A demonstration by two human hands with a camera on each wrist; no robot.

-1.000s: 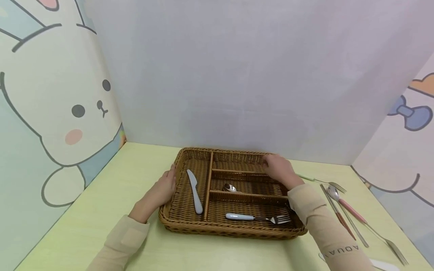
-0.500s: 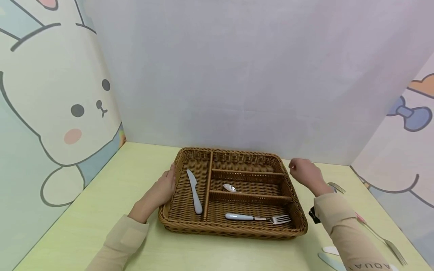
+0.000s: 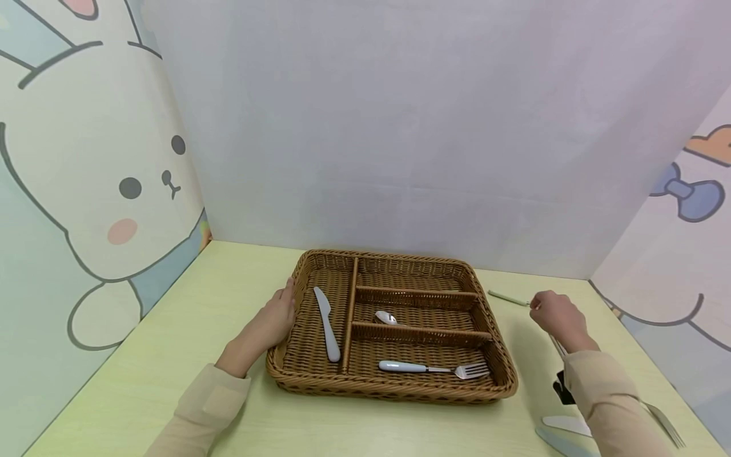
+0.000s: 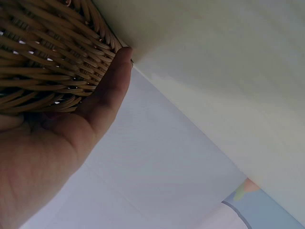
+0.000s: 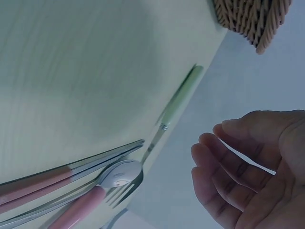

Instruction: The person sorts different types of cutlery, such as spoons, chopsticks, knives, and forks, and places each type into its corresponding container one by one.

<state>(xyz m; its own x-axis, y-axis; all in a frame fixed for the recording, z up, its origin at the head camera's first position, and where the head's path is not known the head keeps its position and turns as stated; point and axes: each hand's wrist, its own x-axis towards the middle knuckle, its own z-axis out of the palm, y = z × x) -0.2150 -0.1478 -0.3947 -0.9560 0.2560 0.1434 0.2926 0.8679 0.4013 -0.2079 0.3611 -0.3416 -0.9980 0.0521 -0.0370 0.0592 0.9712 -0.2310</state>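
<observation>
A brown wicker cutlery basket [image 3: 394, 388] stands mid-table. A white-handled knife [image 3: 328, 327] lies in its left compartment, a spoon [image 3: 386, 317] in the middle right one, and a fork [image 3: 403, 367] with a pale handle in the front right one. My left hand [image 3: 274, 320] rests against the basket's left wall, fingers extended along the wicker in the left wrist view. To the right of the basket, my right hand [image 3: 561, 318] hovers over loose cutlery, fingers loosely bent and holding nothing. Beside it lies a green-handled fork [image 5: 181, 98].
In the right wrist view, a pink-handled spoon [image 5: 121, 174] overlaps the green fork's tines, with chopsticks [image 5: 71, 172] alongside. Another fork [image 3: 664, 424] lies at far right. Two pale blades [image 3: 568, 424] show near my right sleeve. A wall [image 3: 400, 127] stands behind the table.
My right hand has left the basket's right back part and moved right and towards me, over the loose cutlery. The left hand and the basket's contents stay as they were.
</observation>
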